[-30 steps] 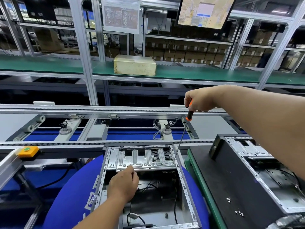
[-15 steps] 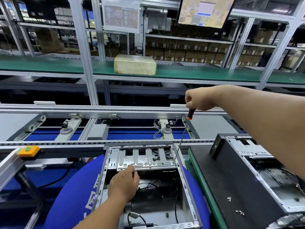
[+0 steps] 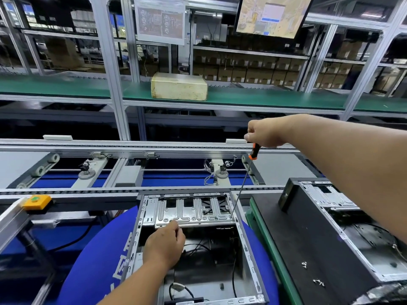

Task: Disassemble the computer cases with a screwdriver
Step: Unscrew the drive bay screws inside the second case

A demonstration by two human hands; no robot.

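The open case [image 3: 193, 249] lies on a blue pad [image 3: 92, 260] right in front of the person, its open side up, so the screws inside can be reached from above. Across its far end sits a ribbed metal bracket [image 3: 189, 211], and the work is there: the screwdriver [image 3: 243, 183] slants down from the upper right, its long thin shaft ending at the bracket's right edge, just beside the case's side rail, most likely seated in a screw, though the screw itself is too small to make out. The right hand [image 3: 265, 134] is curled round the orange-and-black handle and held high, which that long shaft demands and which keeps the wrist clear of the frame. The left hand [image 3: 164, 246] hangs over the case's middle with its fingertips on the bracket's near edge, seemingly to steady the plate while the screw turns; whether it pinches or only presses, I cannot tell. To the right, on a dark mat [image 3: 293, 249] with a green border, lies a second case [image 3: 343, 234], also opened, with a few loose screws [image 3: 318, 281] on the mat near it, probably parked there so they do not roll off. Beyond the tabletop runs a conveyor [image 3: 132, 148], and a yellowed box [image 3: 179, 85] rests on the green shelf above.
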